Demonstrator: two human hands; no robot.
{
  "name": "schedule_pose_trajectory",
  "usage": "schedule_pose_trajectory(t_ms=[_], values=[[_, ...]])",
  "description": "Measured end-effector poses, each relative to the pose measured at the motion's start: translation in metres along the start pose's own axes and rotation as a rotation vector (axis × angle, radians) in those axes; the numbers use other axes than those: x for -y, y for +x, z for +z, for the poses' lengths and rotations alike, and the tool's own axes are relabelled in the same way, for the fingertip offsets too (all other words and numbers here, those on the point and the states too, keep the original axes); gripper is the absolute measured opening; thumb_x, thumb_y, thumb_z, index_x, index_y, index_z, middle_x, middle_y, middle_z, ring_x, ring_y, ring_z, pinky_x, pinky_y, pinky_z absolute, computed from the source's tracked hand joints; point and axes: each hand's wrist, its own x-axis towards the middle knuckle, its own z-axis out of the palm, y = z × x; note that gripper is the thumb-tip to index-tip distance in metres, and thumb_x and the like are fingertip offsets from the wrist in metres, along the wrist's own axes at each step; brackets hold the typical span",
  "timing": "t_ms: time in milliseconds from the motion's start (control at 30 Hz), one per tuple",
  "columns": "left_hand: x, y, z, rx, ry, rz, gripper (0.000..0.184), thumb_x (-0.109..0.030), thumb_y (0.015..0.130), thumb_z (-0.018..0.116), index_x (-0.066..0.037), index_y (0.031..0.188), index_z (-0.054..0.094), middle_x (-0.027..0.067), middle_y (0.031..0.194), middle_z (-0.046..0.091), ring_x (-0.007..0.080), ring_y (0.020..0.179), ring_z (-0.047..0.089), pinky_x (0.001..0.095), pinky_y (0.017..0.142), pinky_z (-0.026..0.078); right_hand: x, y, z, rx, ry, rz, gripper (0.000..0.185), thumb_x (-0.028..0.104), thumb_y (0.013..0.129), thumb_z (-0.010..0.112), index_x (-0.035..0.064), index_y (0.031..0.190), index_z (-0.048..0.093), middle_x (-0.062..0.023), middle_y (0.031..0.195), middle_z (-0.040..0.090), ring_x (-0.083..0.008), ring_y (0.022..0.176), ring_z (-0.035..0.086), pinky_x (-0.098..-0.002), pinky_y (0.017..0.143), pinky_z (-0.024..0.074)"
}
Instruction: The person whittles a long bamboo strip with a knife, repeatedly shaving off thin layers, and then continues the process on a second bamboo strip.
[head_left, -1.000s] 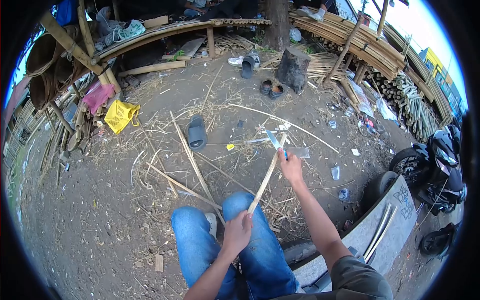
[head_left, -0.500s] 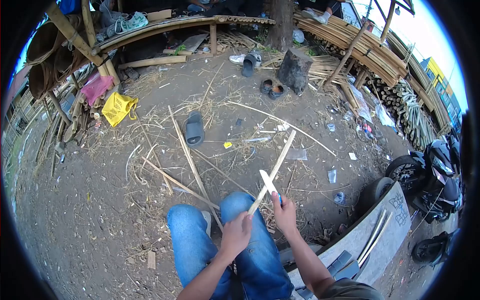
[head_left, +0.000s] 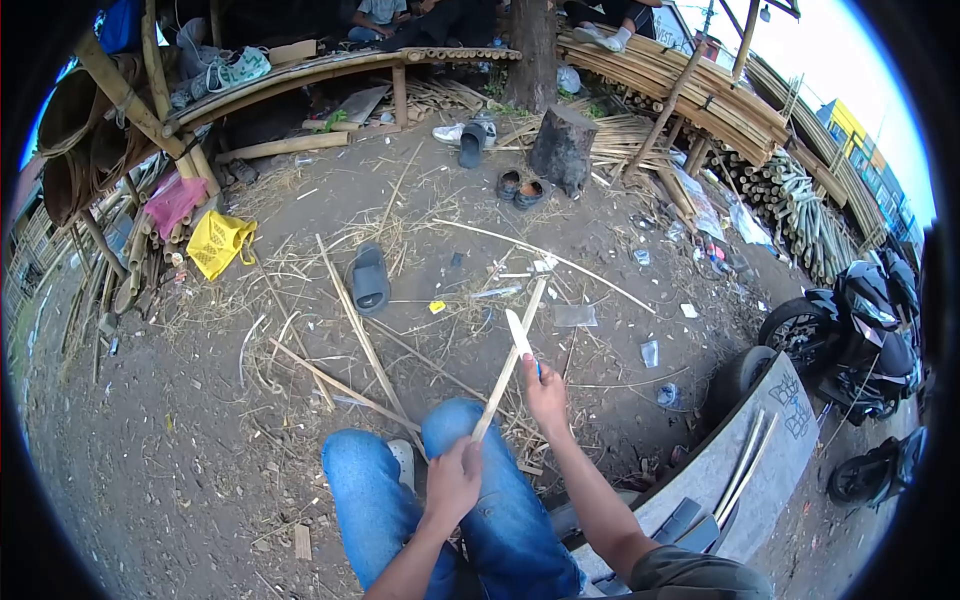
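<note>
A pale bamboo strip (head_left: pixel 495 402) slants up and away from my lap. Its near end is gripped in my left hand (head_left: pixel 454 482), which is closed beside my knee. My right hand (head_left: pixel 545 395) is wrapped round the blue handle of a knife (head_left: pixel 518 333). The knife's light blade crosses the strip partway along and appears to lie against it. My jeans (head_left: pixel 365 490) show below both hands. Other long bamboo strips (head_left: pixel 362 330) lie on the ground ahead of my knees.
A grey slipper (head_left: pixel 370 278) and a yellow bag (head_left: pixel 220 243) lie on the littered dirt. Beyond stand a tree stump (head_left: pixel 564 150) and a bamboo bench (head_left: pixel 350 62) with people seated behind. To the right are a grey board (head_left: pixel 765 480) holding cut strips, and a motorcycle (head_left: pixel 870 345).
The view has shifted slightly, moving the scene left in the picture. My right hand and knife have moved a little farther up the strip; my left hand keeps its hold.
</note>
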Motion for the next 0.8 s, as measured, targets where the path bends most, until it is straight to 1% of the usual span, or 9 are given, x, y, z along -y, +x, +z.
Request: schedule_pose_trajectory(t_ms=[67,100,200,400,500,567,667,733,800], values=[[0.001,0.0,-0.001,-0.008,-0.049,-0.011,0.023,-0.02,0.095,0.054,-0.003,0.105,0.065,0.017,0.067,0.066,0.0365,0.065,0.067,0.045,0.063,0.051,0.0,-0.055,0.002,0.119,-0.018,-0.001,0.056,0.045,0.099,0.044,-0.0046,0.08,0.061,-0.0232,0.058,0.055,-0.0351,0.056,0.056,-0.0484,0.059,0.0427],[0.003,-0.001,0.0,-0.002,-0.049,-0.014,0.023,-0.02,0.095,0.054,-0.003,0.105,0.065,0.017,0.067,0.066,0.0365,0.065,0.067,0.045,0.063,0.051,-0.008,-0.081,0.014,0.039,-0.009,-0.121,0.05,0.044,0.097,0.053,-0.0017,0.077,0.058,-0.0105,0.054,0.045,-0.0139,0.054,0.042,-0.0374,0.052,0.0374],[0.007,0.001,0.005,-0.018,-0.071,0.019,0.023,-0.02,0.095,0.054,-0.002,0.105,0.065,0.018,0.067,0.065,0.0362,0.067,0.067,0.0451,0.064,0.051,-0.004,-0.104,-0.001,0.082,-0.072,-0.159,0.049,0.042,0.097,0.054,-0.0017,0.076,0.059,-0.0124,0.054,0.048,-0.0152,0.054,0.047,-0.0362,0.052,0.0398],[-0.01,-0.001,0.002,0.03,-0.044,0.006,0.029,-0.026,0.098,0.05,-0.002,0.109,0.063,0.0142,0.069,0.065,0.0332,0.063,0.065,0.0424,0.064,0.05,0.008,0.041,-0.011,-0.056,0.212,0.027,0.055,0.045,0.099,0.05,0.0005,0.067,0.053,0.0036,0.053,0.043,-0.0089,0.05,0.036,-0.0329,0.048,0.0295],[-0.008,0.0,0.001,0.025,-0.074,0.008,0.03,-0.026,0.099,0.049,-0.002,0.108,0.064,0.014,0.07,0.065,0.0331,0.063,0.064,0.0428,0.065,0.05,0.015,0.082,-0.017,-0.118,0.084,-0.021,0.058,0.047,0.1,0.045,-0.0013,0.07,0.055,-0.0035,0.052,0.047,-0.0137,0.051,0.043,-0.0364,0.051,0.0342],[-0.009,0.0,0.001,0.014,-0.076,0.005,0.03,-0.026,0.099,0.049,-0.002,0.108,0.064,0.0142,0.071,0.066,0.0338,0.064,0.065,0.0435,0.065,0.05,0.02,0.082,-0.014,-0.164,-0.092,-0.01,0.06,0.047,0.1,0.039,-0.0051,0.082,0.062,-0.0187,0.058,0.056,-0.0361,0.06,0.057,-0.046,0.062,0.0429],[-0.007,-0.002,-0.001,0.017,-0.056,-0.027,0.029,-0.026,0.099,0.049,-0.003,0.106,0.064,0.0146,0.071,0.066,0.035,0.067,0.066,0.0446,0.066,0.05,0.002,0.044,0.001,-0.147,-0.141,-0.041,0.06,0.045,0.101,0.037,-0.0061,0.083,0.062,-0.0275,0.068,0.06,-0.0484,0.073,0.06,-0.0498,0.068,0.0449],[-0.005,-0.001,-0.002,0.03,-0.034,-0.051,0.029,-0.026,0.099,0.049,-0.003,0.106,0.064,0.0149,0.072,0.066,0.0356,0.069,0.066,0.0451,0.066,0.05,0.011,0.004,-0.006,0.006,-0.149,0.078,0.058,0.043,0.101,0.037,-0.006,0.084,0.063,-0.031,0.073,0.06,-0.0497,0.078,0.061,-0.0509,0.07,0.0462],[-0.002,0.0,-0.003,0.006,-0.023,-0.049,0.029,-0.026,0.098,0.049,-0.003,0.105,0.064,0.0152,0.071,0.066,0.0362,0.07,0.067,0.0454,0.066,0.05,0.003,-0.052,0.004,0.037,-0.093,-0.113,0.055,0.044,0.101,0.041,-0.0041,0.083,0.06,-0.0232,0.058,0.051,-0.035,0.053,0.054,-0.046,0.057,0.0419]])
